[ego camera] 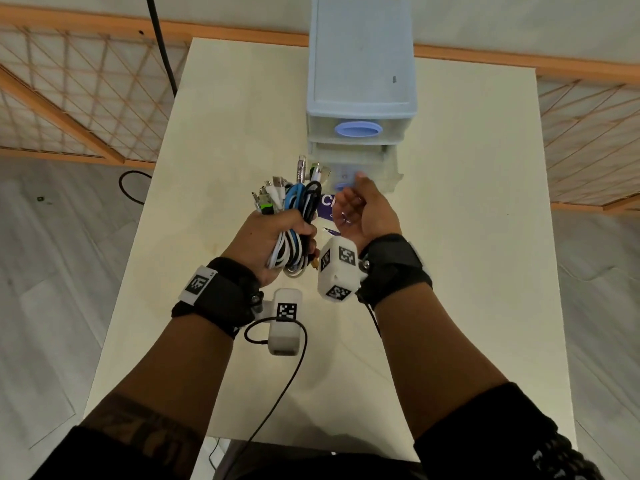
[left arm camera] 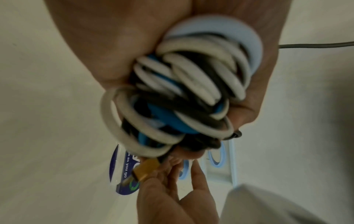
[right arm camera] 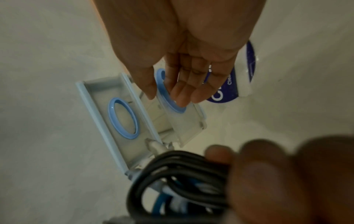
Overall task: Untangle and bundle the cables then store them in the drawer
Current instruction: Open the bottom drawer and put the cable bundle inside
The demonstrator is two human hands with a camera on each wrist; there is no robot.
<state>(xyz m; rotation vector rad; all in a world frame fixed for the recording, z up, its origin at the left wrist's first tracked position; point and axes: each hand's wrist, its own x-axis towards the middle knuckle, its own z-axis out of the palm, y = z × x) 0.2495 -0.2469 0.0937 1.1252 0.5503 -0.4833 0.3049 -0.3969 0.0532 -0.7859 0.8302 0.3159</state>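
The left hand [ego camera: 266,244] squeezes the cable bundle [ego camera: 289,216] above the surface [ego camera: 467,237]. The right hand [ego camera: 363,209], fingers [right arm camera: 182,91] loose and empty, half hides the lower drawer [ego camera: 356,168]. The packet's [ego camera: 327,202] words are cut off.

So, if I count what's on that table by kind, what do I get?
cable bundle: 1, gripped in the left hand
drawers: 2, upper and lower
blue-and-white packet: 1
Total: 4
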